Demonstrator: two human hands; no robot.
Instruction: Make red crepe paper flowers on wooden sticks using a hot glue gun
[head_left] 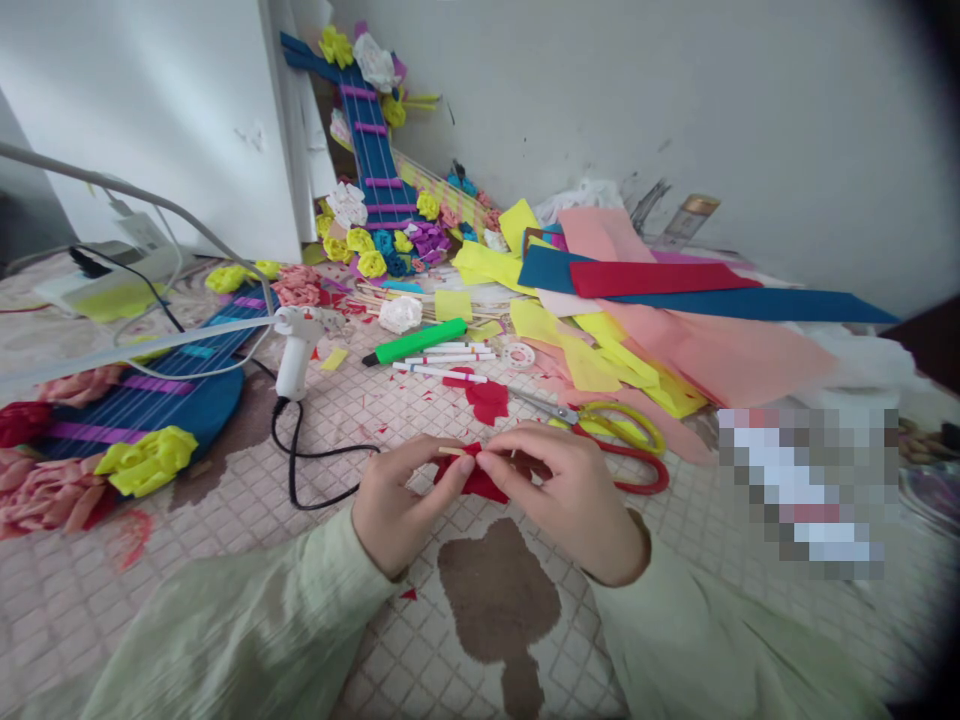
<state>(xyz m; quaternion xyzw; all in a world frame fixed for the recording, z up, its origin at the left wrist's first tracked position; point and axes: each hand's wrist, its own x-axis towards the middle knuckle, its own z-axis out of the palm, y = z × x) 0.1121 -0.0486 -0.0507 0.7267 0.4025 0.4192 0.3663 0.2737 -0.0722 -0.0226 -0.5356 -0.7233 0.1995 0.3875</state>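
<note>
My left hand [401, 500] and my right hand [574, 495] meet at the middle of the table, thumbs and fingertips pinched together. Between them they hold a small piece of red crepe paper [486, 487]. A short, thin pale stick [451, 452] pokes out by my left fingertips. Parts of the paper are hidden behind my fingers. Just beyond lie some red paper petals [487, 402]. Scissors [622, 430] with yellow and red handles rest right beside my right hand.
A white glue gun [296, 350] stands at left, its black cord looping near my left hand. Several white pens [442, 372], a green marker [421, 341] and colored crepe paper sheets [705, 345] lie behind. Blue paper guitars [217, 375] with paper flowers sit at left and back.
</note>
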